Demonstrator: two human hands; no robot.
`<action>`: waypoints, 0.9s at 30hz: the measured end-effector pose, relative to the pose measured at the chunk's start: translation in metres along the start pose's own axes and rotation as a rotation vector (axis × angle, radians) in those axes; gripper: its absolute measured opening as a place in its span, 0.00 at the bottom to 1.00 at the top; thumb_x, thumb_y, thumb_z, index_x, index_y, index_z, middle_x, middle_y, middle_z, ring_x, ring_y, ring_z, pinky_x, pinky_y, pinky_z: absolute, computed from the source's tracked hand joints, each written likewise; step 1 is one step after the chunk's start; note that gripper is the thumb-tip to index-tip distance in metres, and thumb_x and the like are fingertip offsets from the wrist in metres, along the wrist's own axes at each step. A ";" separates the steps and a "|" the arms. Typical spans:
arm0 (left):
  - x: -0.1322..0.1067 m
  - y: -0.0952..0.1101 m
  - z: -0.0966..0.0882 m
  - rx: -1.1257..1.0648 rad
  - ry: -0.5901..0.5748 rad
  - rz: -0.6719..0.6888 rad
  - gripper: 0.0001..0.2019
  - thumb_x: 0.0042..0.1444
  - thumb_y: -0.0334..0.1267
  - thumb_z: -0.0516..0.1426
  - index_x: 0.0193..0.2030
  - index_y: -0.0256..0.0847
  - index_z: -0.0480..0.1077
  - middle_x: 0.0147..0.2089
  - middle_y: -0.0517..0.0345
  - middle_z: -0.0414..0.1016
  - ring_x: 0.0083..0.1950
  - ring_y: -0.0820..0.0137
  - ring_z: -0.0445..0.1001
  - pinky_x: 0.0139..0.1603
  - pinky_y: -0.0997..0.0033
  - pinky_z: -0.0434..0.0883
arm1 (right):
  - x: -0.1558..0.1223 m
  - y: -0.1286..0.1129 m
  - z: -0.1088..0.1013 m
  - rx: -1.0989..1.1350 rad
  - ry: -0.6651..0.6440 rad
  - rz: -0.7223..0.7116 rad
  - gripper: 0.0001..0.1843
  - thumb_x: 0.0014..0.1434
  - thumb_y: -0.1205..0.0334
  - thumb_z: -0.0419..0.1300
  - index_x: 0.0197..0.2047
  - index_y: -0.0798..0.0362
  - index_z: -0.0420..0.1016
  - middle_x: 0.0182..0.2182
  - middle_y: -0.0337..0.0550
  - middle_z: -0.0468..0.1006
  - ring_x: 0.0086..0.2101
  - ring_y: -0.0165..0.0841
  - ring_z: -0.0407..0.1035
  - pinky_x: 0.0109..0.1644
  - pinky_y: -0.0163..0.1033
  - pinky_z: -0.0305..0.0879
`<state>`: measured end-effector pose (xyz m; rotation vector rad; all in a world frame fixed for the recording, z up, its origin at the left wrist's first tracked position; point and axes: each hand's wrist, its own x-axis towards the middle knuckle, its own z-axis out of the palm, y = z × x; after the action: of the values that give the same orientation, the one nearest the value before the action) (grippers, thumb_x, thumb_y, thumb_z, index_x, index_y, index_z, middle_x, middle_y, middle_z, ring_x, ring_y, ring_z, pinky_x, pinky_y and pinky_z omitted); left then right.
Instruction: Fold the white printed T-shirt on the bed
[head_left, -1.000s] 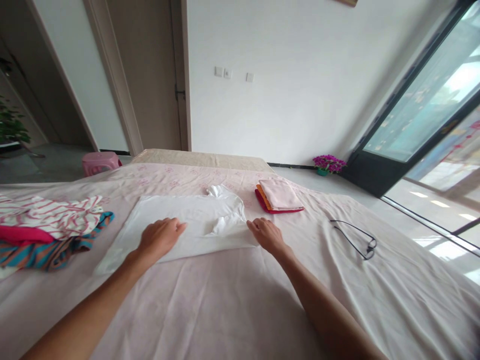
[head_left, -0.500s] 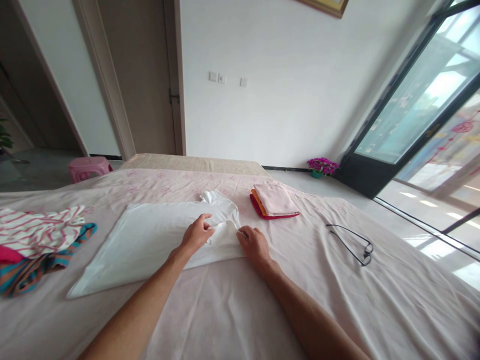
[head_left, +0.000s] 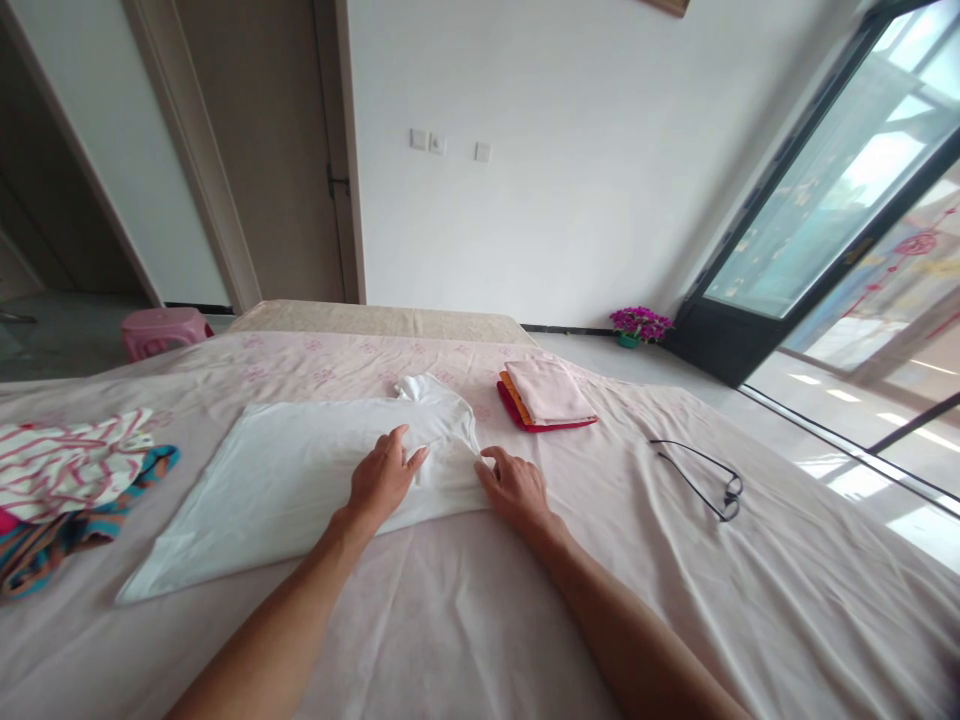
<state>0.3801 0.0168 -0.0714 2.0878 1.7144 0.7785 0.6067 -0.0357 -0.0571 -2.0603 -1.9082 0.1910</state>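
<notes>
Pink cloth bore white T-shirt, likely light, limp, best edge-held; fingers parted on left hand, unclear on right hand.

Shirt: white, laid flat, sideways on pink cloth
Hem: leftmost, nearly straight
Far sleeve: bunched
Near sleeve: perhaps folded inward, partly hidden

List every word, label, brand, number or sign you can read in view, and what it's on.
No text can be read anywhere in view.
White garment: no lettering shows.
Folded stack: no lettering shows.
Middle wall plate: a small mark, too small to read.
Red decoration at the glass door: too blurred to tell whether it bears characters.
</notes>
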 end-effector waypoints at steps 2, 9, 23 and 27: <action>-0.002 0.002 -0.001 0.010 -0.056 -0.008 0.29 0.60 0.48 0.57 0.66 0.44 0.57 0.54 0.48 0.73 0.48 0.64 0.76 0.44 0.67 0.68 | -0.001 0.001 0.001 -0.015 -0.007 -0.017 0.18 0.65 0.51 0.55 0.54 0.45 0.74 0.35 0.40 0.81 0.39 0.36 0.73 0.43 0.37 0.56; -0.006 0.000 0.009 0.132 0.000 0.046 0.26 0.59 0.31 0.55 0.65 0.45 0.59 0.55 0.48 0.69 0.49 0.65 0.76 0.42 0.68 0.70 | 0.002 0.006 0.007 -0.079 -0.007 -0.021 0.18 0.66 0.54 0.54 0.57 0.44 0.72 0.36 0.42 0.81 0.40 0.37 0.73 0.46 0.39 0.55; -0.044 0.020 0.003 0.174 -0.060 0.559 0.12 0.63 0.28 0.51 0.46 0.45 0.72 0.46 0.55 0.74 0.50 0.64 0.71 0.55 0.63 0.70 | 0.009 -0.023 -0.020 -0.127 0.100 -0.164 0.17 0.69 0.57 0.49 0.51 0.46 0.77 0.45 0.45 0.79 0.45 0.39 0.68 0.48 0.40 0.55; -0.049 0.021 0.007 0.163 -0.120 0.546 0.13 0.63 0.27 0.51 0.48 0.44 0.71 0.47 0.54 0.73 0.52 0.65 0.71 0.57 0.63 0.69 | 0.037 -0.038 -0.015 -0.121 -0.017 -0.036 0.21 0.70 0.53 0.46 0.45 0.52 0.78 0.44 0.50 0.80 0.45 0.40 0.71 0.44 0.39 0.57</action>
<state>0.3941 -0.0349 -0.0749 2.7013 1.1841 0.6484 0.5792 0.0004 -0.0268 -2.1052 -2.0113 0.0868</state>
